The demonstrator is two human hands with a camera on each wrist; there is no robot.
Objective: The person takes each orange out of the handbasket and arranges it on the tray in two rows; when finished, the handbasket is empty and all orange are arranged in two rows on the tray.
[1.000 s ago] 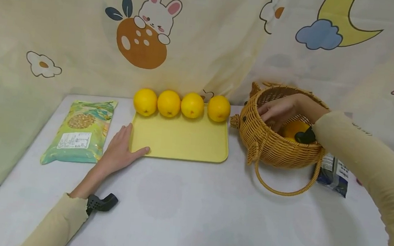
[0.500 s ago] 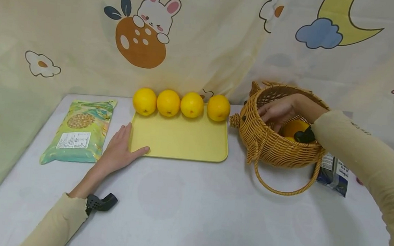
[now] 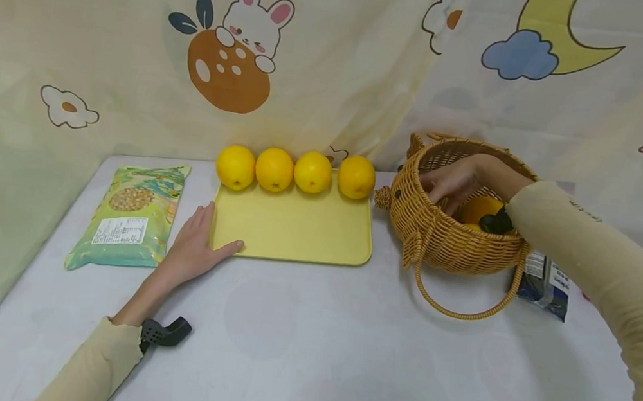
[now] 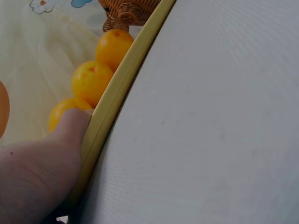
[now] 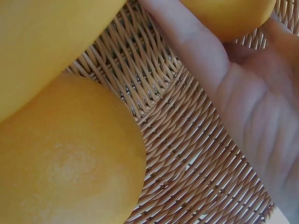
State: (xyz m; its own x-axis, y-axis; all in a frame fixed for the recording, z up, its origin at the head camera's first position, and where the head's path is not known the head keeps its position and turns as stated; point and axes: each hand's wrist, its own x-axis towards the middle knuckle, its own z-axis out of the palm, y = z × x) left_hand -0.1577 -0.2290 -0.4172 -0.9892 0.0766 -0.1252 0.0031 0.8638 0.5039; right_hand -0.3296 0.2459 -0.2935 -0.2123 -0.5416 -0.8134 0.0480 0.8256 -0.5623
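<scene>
A yellow tray (image 3: 295, 230) lies on the table with several oranges (image 3: 275, 169) in a row along its far edge. My left hand (image 3: 191, 249) rests at the tray's near left corner, fingers straight along its side and thumb over the front rim. On the right my right hand (image 3: 454, 178) reaches into a wicker basket (image 3: 456, 246) shaped like a pig. In the right wrist view its fingers and thumb lie round an orange (image 5: 229, 18), partly cut off by the frame. Another orange (image 5: 70, 154) sits in the basket close to the wrist camera.
A green and yellow bag (image 3: 128, 214) with a white label lies left of the tray. A dark packet (image 3: 546, 286) lies partly behind the basket. The basket's handle (image 3: 467, 316) hangs down onto the table in front. A printed cloth (image 3: 341, 54) hangs behind the table.
Almost nothing differs. My right hand stays down in the basket, its fingers shifting only slightly, and my left hand keeps its place at the tray's corner.
</scene>
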